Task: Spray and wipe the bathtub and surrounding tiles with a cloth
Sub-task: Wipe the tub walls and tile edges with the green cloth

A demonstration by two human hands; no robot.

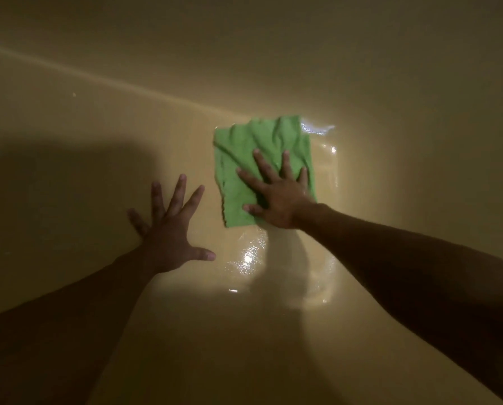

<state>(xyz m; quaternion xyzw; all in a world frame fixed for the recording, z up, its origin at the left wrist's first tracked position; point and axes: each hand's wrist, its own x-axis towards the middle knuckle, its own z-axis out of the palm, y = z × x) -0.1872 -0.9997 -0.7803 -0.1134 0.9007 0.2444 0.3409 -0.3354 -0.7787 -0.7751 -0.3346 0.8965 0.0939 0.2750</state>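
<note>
Right hand: we see our right hand (279,197) lying flat on the cloth (259,141), fingers straight and spread wide, palm pressing down on the cloth's near right part. Nothing is curled round the fabric; the hand is open and only pushes on it.

Left hand: our left hand (168,229) is also open, with all five fingers splayed, and it holds nothing. It sits over bare tub surface just left of the cloth and apart from it. We cannot tell whether the palm touches the surface or hovers just above it.

Cloth: green and roughly rectangular, it is spread out on the bathtub (215,346) near the middle of our view. Its far half is wrinkled into ridges, and its left edge runs free of the hand.

Bathtub: a smooth beige surface fills the whole view, lit brightly around the cloth and dim towards the edges. A pale line (98,80) runs from the upper left down to the cloth's far edge.

Wet patches: we see a shiny wet sheen (249,257) on the tub just below the cloth, between our two forearms, and more glints (317,130) beside the cloth's far right corner.

Shadow: a dark patch (69,165) lies on the tub left of the left hand.
</note>
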